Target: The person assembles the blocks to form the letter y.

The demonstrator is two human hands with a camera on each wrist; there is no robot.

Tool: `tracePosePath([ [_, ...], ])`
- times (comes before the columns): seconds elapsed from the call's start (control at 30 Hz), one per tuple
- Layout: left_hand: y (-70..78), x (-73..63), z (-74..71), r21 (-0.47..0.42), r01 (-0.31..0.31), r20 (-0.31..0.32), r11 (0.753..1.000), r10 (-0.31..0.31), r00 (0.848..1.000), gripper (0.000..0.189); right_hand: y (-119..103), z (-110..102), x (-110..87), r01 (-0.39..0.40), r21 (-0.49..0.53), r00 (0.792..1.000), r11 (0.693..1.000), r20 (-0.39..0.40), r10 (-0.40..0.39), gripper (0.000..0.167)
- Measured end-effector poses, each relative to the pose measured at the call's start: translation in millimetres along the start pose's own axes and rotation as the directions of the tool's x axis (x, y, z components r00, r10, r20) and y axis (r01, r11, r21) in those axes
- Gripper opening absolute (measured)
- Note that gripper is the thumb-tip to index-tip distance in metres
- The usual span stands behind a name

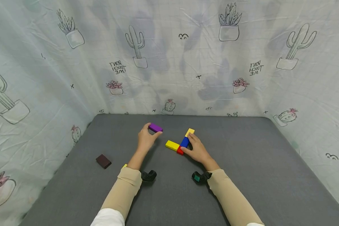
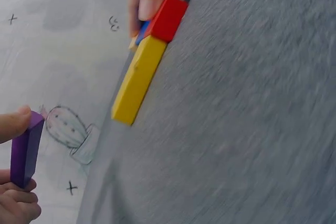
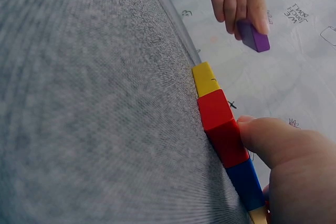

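Left hand (image 1: 147, 139) has its grip on a smooth purple rectangular block (image 1: 156, 127), centre of the head view, pinched between thumb and fingers and held up off the grey cloth-covered counter (image 1: 169, 201). Right hand (image 1: 198, 150), just right of centre, is at an angled arrangement of blocks: thumb against the small glossy red block (image 3: 224, 129), fingers along the blue rectangular block (image 1: 185, 142) and pale yellow rectangular block (image 1: 190, 132); can't tell if that grip pinches or just rests. Red sits at the corner, blue runs up and right from it, pale yellow at the upper end; bright yellow rectangular block (image 1: 172, 145) meets red and points up and left. Purple block is apart from these, to their upper left. Dark brown rectangular block (image 1: 103, 161) lies on the counter at lower left; a yellow piece (image 1: 125, 165) peeks out beside the left forearm, mostly hidden. Beige sleeves (image 1: 121, 188) on both arms, a black wrist device (image 1: 148, 175) at the left wrist, another with a green patch (image 1: 201, 177) at the right. White fabric curtain (image 1: 169, 56) printed with potted cacti and succulents fills the upper frame and both sides.
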State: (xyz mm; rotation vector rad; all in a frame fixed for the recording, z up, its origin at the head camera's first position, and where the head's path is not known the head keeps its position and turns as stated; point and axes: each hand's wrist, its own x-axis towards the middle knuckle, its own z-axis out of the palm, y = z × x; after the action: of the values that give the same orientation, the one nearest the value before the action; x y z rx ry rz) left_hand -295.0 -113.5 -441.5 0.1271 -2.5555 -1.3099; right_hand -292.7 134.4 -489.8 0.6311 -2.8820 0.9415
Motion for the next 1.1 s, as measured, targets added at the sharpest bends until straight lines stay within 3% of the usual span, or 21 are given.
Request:
tracePosePath([
  [0.5,2.8,-12.0,22.0,0.038,0.024,0.074,0.999,-0.027,0.997,0.073,0,-1,2.5,-0.009,0.000,1.000,1.000,-0.013,0.009,0.079],
  [1.1,-10.3,-15.1,32.1,0.062,0.034,0.089,0.997,-0.040,0.995,0.068,0,-1,0.2,-0.013,0.001,1.000,1.000,0.009,0.013,0.079],
])
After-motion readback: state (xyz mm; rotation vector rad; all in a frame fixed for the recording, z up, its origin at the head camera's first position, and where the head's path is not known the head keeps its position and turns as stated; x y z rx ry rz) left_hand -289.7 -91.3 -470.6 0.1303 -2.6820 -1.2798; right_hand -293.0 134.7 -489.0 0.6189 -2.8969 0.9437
